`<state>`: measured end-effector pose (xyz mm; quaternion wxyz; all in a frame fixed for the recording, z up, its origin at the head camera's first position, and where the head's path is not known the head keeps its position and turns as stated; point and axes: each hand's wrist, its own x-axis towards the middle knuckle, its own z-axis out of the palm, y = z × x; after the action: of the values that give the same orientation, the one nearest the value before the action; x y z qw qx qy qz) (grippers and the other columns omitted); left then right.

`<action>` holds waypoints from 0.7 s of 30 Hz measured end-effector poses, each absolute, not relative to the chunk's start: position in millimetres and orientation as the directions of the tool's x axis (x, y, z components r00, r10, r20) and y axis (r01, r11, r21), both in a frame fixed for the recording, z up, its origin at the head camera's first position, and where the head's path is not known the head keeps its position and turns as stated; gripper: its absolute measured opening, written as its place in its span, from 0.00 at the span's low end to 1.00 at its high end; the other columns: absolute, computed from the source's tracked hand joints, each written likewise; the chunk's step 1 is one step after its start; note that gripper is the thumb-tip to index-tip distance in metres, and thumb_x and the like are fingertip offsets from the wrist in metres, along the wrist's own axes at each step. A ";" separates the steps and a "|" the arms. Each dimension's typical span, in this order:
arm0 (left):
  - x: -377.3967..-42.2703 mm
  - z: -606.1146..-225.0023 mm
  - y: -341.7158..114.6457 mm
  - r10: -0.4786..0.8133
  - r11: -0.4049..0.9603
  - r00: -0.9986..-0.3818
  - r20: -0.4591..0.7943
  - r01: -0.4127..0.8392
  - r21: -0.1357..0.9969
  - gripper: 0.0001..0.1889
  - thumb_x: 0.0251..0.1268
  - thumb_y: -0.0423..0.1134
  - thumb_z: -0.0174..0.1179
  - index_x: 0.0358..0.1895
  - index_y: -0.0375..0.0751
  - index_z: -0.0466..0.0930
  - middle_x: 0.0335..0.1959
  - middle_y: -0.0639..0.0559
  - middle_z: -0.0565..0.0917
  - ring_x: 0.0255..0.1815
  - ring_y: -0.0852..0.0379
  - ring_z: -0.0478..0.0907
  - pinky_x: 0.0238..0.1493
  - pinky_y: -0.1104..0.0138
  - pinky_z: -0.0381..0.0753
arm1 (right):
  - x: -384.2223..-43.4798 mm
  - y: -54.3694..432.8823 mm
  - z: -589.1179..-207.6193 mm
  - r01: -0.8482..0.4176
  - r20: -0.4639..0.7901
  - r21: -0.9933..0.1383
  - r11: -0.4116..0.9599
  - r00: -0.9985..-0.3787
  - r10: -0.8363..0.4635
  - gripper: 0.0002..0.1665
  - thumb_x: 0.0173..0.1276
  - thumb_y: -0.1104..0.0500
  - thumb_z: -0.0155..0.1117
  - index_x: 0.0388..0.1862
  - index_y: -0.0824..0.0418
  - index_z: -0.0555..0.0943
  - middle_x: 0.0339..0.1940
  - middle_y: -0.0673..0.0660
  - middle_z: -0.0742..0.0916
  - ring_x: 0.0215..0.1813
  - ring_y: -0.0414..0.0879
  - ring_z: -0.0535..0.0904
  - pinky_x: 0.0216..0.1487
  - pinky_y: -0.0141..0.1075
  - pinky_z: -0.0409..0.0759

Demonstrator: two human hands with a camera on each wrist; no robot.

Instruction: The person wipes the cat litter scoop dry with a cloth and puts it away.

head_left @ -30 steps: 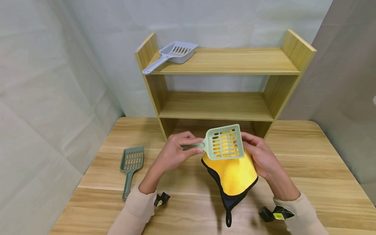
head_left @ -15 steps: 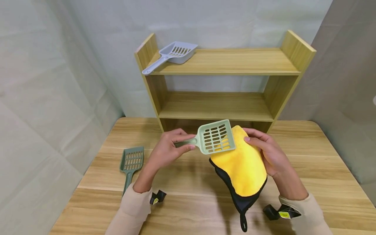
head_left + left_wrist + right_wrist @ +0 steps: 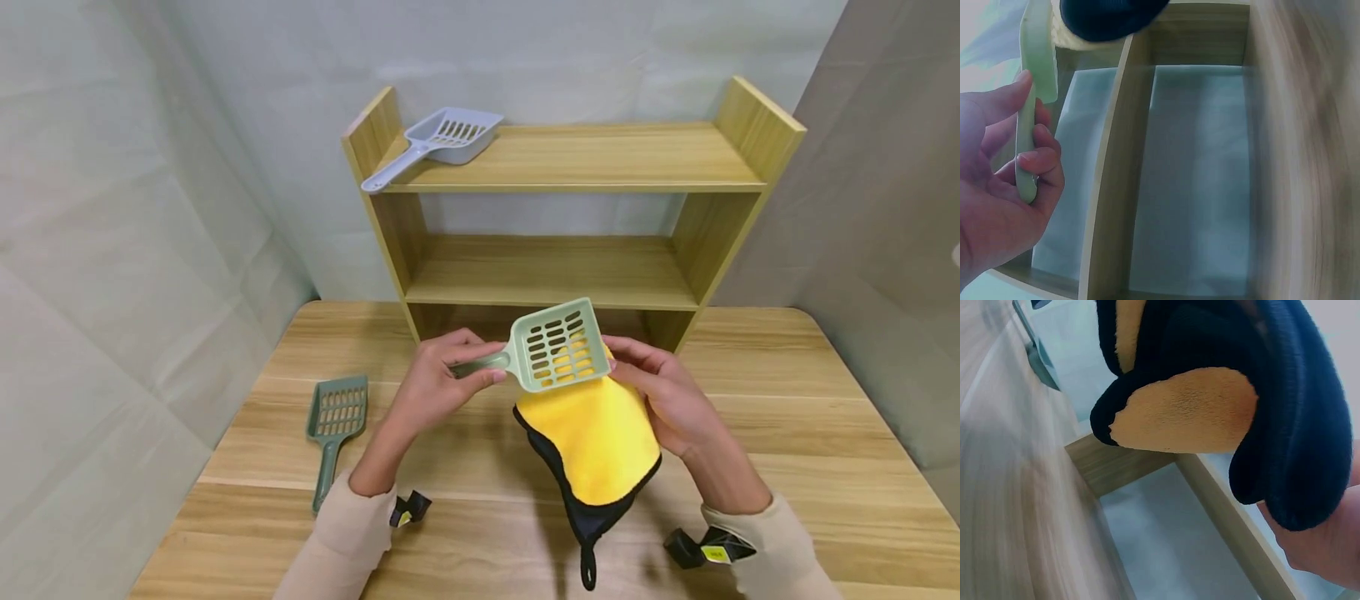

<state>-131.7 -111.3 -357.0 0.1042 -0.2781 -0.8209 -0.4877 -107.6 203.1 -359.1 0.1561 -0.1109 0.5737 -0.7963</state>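
Light green scoop point(image 3: 547, 350): long axis left to right, pan point(image 3: 567, 340) toward the right hand point(image 3: 671, 400).
Left hand point(image 3: 435, 383): fingers clamped on handle point(image 3: 1025, 134). Right hand: fingers pinch yellow cloth point(image 3: 596, 433), partly behind the pan. Scoop held above the bench point(image 3: 810, 442), between its side edges.

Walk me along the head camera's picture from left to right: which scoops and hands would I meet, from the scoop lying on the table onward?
Dark green scoop, left hand, slotted head of the light green scoop, right hand.
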 end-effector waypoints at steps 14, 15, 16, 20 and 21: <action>-130.5 -356.8 -108.9 0.345 0.353 -0.819 0.458 0.565 0.745 0.20 0.62 0.33 0.78 0.58 0.39 0.91 0.39 0.48 0.90 0.35 0.58 0.78 0.34 0.69 0.72 | -106.4 193.0 -364.2 0.061 0.044 -0.965 -0.256 -0.922 -0.385 0.24 0.78 0.72 0.59 0.60 0.48 0.87 0.49 0.50 0.91 0.47 0.42 0.90 0.48 0.34 0.89; -130.2 -355.9 -109.7 0.345 0.358 -0.823 0.451 0.560 0.747 0.20 0.62 0.33 0.78 0.58 0.39 0.91 0.39 0.47 0.90 0.36 0.58 0.77 0.35 0.69 0.72 | -106.2 194.0 -363.4 0.065 0.036 -0.965 -0.253 -0.925 -0.378 0.23 0.78 0.72 0.58 0.59 0.48 0.87 0.49 0.50 0.91 0.47 0.42 0.90 0.48 0.34 0.89; -130.3 -355.1 -110.4 0.346 0.367 -0.826 0.445 0.556 0.746 0.20 0.62 0.33 0.79 0.58 0.39 0.91 0.39 0.48 0.90 0.36 0.58 0.77 0.35 0.69 0.72 | -106.1 195.2 -362.5 0.071 0.029 -0.965 -0.251 -0.927 -0.373 0.23 0.78 0.71 0.58 0.60 0.48 0.87 0.50 0.51 0.90 0.47 0.43 0.90 0.48 0.34 0.89; -131.2 -353.0 -114.5 0.348 0.393 -0.832 0.432 0.548 0.739 0.20 0.62 0.33 0.79 0.58 0.40 0.91 0.38 0.48 0.90 0.35 0.58 0.77 0.34 0.69 0.72 | -106.6 201.7 -358.4 0.093 0.017 -0.959 -0.267 -0.923 -0.383 0.24 0.80 0.70 0.56 0.63 0.47 0.86 0.53 0.51 0.90 0.49 0.44 0.91 0.49 0.36 0.90; -131.5 -352.5 -115.5 0.347 0.401 -0.833 0.430 0.547 0.735 0.20 0.61 0.33 0.79 0.58 0.40 0.91 0.38 0.48 0.90 0.35 0.57 0.77 0.35 0.68 0.72 | -106.8 203.7 -357.4 0.092 0.024 -0.957 -0.275 -0.921 -0.389 0.24 0.81 0.70 0.55 0.64 0.47 0.86 0.54 0.51 0.89 0.49 0.44 0.91 0.49 0.36 0.90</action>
<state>-131.5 -115.5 -352.5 0.1046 -0.2692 -0.8303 -0.4766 -106.8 203.7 -357.4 0.1525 -0.1277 0.5823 -0.7882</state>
